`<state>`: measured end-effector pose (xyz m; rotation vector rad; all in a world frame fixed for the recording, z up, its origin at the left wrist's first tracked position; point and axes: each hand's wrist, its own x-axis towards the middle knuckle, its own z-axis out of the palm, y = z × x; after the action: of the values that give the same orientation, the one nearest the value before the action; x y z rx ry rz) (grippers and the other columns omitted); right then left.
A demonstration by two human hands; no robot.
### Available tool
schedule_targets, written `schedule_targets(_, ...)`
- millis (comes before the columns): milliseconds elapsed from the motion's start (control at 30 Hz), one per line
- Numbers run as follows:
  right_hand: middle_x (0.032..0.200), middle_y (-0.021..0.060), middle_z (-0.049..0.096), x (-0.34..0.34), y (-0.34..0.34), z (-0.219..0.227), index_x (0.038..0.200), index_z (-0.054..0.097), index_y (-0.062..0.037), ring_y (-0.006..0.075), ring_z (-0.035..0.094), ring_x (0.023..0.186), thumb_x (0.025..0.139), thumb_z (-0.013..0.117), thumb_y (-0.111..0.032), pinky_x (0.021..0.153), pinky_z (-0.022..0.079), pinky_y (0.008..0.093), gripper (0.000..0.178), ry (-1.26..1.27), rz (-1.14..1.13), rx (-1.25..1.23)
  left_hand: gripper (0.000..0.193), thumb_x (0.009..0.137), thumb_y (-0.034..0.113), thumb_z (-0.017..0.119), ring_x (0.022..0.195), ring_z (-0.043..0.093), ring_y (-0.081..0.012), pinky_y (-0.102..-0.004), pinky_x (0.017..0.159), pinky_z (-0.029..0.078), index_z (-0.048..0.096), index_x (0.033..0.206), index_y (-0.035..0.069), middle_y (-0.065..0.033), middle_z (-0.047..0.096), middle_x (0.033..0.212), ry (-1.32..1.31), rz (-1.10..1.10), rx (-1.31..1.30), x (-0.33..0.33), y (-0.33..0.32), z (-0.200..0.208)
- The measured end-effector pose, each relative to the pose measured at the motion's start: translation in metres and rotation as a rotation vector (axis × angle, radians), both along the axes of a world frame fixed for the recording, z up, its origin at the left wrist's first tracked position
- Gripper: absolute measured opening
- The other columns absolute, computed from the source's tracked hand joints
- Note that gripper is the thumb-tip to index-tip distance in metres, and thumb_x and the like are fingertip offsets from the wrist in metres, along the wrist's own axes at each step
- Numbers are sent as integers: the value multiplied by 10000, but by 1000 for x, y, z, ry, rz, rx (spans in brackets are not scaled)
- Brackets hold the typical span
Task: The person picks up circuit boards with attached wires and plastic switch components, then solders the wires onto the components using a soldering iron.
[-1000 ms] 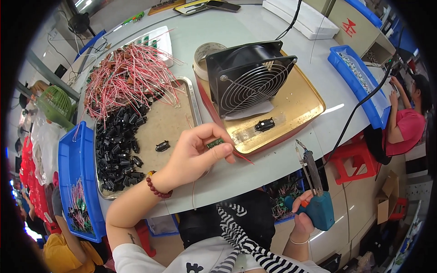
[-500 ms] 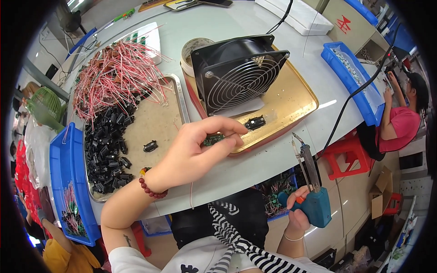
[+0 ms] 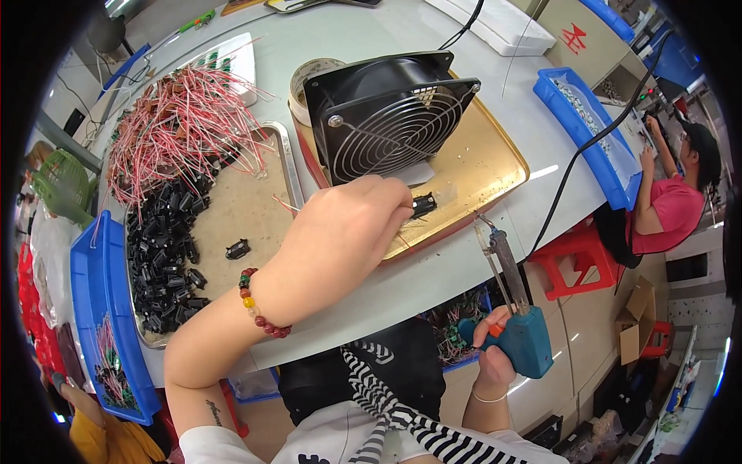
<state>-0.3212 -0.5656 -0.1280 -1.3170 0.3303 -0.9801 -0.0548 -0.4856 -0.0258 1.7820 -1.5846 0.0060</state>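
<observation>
My left hand [image 3: 348, 224] is over the near edge of the gold tray [image 3: 495, 166], back upward, fingers closed in a pinch beside a small black plastic housing [image 3: 423, 205]. Its fingers hide most of what they hold; a thin red wire [image 3: 407, 241] shows below them, and the green circuit board seen there earlier is out of sight. My right hand [image 3: 495, 352] grips a teal soldering gun [image 3: 522, 340] at the table's front edge, its metal tip and thin feed tube pointing up toward the tray's near right corner.
A black fan [image 3: 394, 124] with a wire grille stands on the gold tray, beside a tape roll [image 3: 301, 85]. At left, a metal tray [image 3: 290, 158] bears black housings and red-and-white wired boards. Blue bins [image 3: 85, 298] flank the table; a black cable [image 3: 572, 166] hangs at right. A co-worker [image 3: 668, 193] sits beyond.
My left hand has turned over its fingers and moved slightly up to the black housing, covering the green board. The soldering gun stays in my right hand. The whole view has shifted slightly.
</observation>
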Motion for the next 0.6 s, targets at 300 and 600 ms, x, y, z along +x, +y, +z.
schedule_targets(300, 920, 100, 577, 14, 6, 14, 1096, 485, 34, 130, 532, 706, 725, 700, -227, 621, 418, 222, 502, 177, -40, 78, 90, 820, 84, 602, 605, 613, -233, -294, 534, 488, 612, 853, 1, -123, 615, 726, 137, 103, -105, -1, -6, -15)
schedule_targets(600, 818, 122, 579, 19, 7, 16, 950, 561, 56, 153, 558, 611, 717, 671, -173, 541, 434, 237, 345, 222, -131, -119, 91, 814, 86, 606, 609, 617, -233, -290, 543, 488, 620, 851, 4, -117, 627, 733, 146, 112, -111, 1, -5, -19)
